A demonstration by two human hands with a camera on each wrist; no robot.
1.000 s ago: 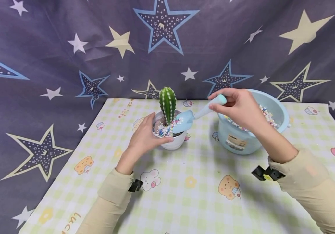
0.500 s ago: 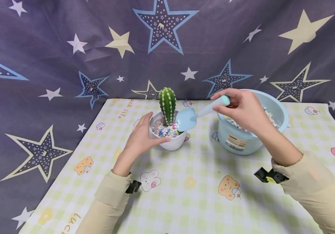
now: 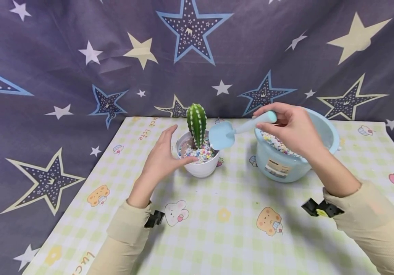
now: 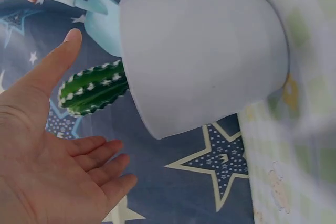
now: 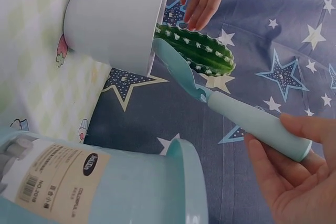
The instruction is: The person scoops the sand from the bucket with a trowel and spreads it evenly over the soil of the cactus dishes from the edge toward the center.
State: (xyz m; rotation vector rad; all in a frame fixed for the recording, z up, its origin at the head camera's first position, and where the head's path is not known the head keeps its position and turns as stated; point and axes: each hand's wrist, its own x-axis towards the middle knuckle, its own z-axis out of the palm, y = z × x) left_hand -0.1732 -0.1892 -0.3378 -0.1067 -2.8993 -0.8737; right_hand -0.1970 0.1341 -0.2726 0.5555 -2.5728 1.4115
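A green cactus (image 3: pixel 196 124) stands in a white pot (image 3: pixel 202 170) whose surface is covered with small multicoloured pebbles (image 3: pixel 204 152). My left hand (image 3: pixel 160 158) is at the pot's left side, thumb and fingers spread; the left wrist view shows the palm apart from the pot wall (image 4: pixel 205 61). My right hand (image 3: pixel 291 128) pinches the end of a light blue trowel (image 3: pixel 222 136) by its handle (image 5: pixel 257 124), between thumb and fingers. The trowel's blade (image 5: pixel 176 64) hangs tilted at the pot's right rim, its back turned up, beside the cactus.
To the right stands a light blue bucket (image 3: pixel 281 168) with a label and more coloured pebbles (image 3: pixel 277 144) inside, under my right hand and forearm. A checked tablecloth (image 3: pixel 224 236) covers the table. A dark star-print curtain (image 3: pixel 231 49) hangs behind the table's far edge.
The trowel has tipped over and lifted up and right, away from the pebbles, which now lie in the pot. My left hand has drawn back left from the pot's rim.
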